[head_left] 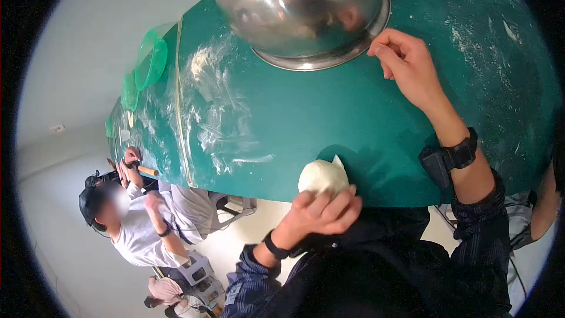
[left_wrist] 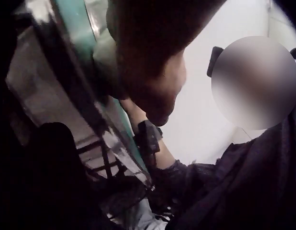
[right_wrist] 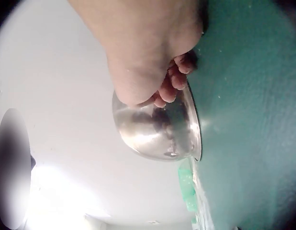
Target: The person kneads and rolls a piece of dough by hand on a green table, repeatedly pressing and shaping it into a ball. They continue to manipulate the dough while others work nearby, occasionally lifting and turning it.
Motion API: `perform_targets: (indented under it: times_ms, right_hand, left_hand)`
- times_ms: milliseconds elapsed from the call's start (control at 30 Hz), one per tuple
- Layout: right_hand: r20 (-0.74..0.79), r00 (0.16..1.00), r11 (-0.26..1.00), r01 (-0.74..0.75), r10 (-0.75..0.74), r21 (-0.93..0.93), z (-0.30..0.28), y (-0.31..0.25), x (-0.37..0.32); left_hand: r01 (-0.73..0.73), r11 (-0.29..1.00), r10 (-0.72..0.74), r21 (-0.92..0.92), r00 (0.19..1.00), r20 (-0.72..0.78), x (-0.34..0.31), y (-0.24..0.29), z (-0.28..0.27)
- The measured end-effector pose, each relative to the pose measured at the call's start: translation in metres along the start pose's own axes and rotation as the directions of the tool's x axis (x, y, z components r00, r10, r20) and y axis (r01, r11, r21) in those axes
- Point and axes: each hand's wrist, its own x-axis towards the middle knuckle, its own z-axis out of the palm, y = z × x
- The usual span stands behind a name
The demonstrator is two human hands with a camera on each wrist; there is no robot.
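A smooth, pale ball of dough [head_left: 322, 175] with a small pointed flap at its far side sits at the table's near edge. My left hand [head_left: 326, 212] holds it from the near side, thumb on the left and bent fingers toward the right. In the left wrist view that hand [left_wrist: 155, 86] is dark, with the dough [left_wrist: 106, 60] partly hidden behind it. A large steel bowl [head_left: 300, 12] lies upside down on the table. Close by its rim is my right hand [head_left: 406, 62], its fingers loosely bent; in the right wrist view they [right_wrist: 168, 88] overlap the bowl [right_wrist: 157, 129].
Flour [head_left: 220, 106] dusts the green table [head_left: 294, 118], thickest at the left and right. Green plastic baskets [head_left: 152, 59] stand on the far left. A person in white [head_left: 144, 229] sits at the left, near a wooden-handled tool [head_left: 148, 171].
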Motion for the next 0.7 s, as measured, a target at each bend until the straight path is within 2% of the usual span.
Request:
perform_targets:
  times_ms: [67,100,200,300,400,500,600,633,700]
  right_hand:
    - [-0.011,1.000,1.000,0.002,-0.002,-0.001,0.001,0.000,0.000]
    - [-0.017,1.000,1.000,0.000,0.000,0.000,0.001,0.000,0.000]
    - [-0.032,0.999,0.998,0.021,-0.019,0.053,-0.002,-0.002,0.002]
    - [-0.075,0.995,0.982,-0.050,0.065,0.183,-0.012,-0.005,0.006]
    - [-0.111,0.987,0.964,-0.087,0.118,0.253,-0.018,-0.003,0.010]
    - [-0.122,0.987,0.962,-0.065,0.101,0.265,-0.020,0.003,0.010]
    - [-0.098,0.992,0.963,-0.053,0.082,0.265,-0.022,0.002,0.008]
    - [-0.085,0.993,0.962,-0.052,0.077,0.268,-0.022,0.002,0.008]
    - [-0.074,0.995,0.966,-0.049,0.070,0.253,-0.022,0.002,0.007]
  left_hand:
    - [0.175,0.984,-0.172,-0.047,0.984,0.056,0.039,-0.004,0.008]
    - [0.183,0.978,-0.170,-0.097,0.976,0.135,0.060,-0.011,0.007]
    - [0.074,0.961,0.028,-0.266,0.932,0.361,0.112,-0.016,0.024]
    - [0.094,0.908,0.059,-0.409,0.936,0.347,0.136,-0.023,0.047]
    - [0.187,0.797,-0.037,-0.574,0.964,0.262,0.159,-0.052,0.072]
    - [0.248,0.680,-0.200,-0.690,0.968,0.152,0.159,-0.081,0.092]
    - [0.328,0.630,-0.293,-0.704,0.940,0.175,0.144,-0.096,0.086]
    - [0.358,0.631,-0.274,-0.689,0.933,0.234,0.138,-0.098,0.078]
    - [0.330,0.649,-0.217,-0.686,0.944,0.248,0.125,-0.095,0.069]
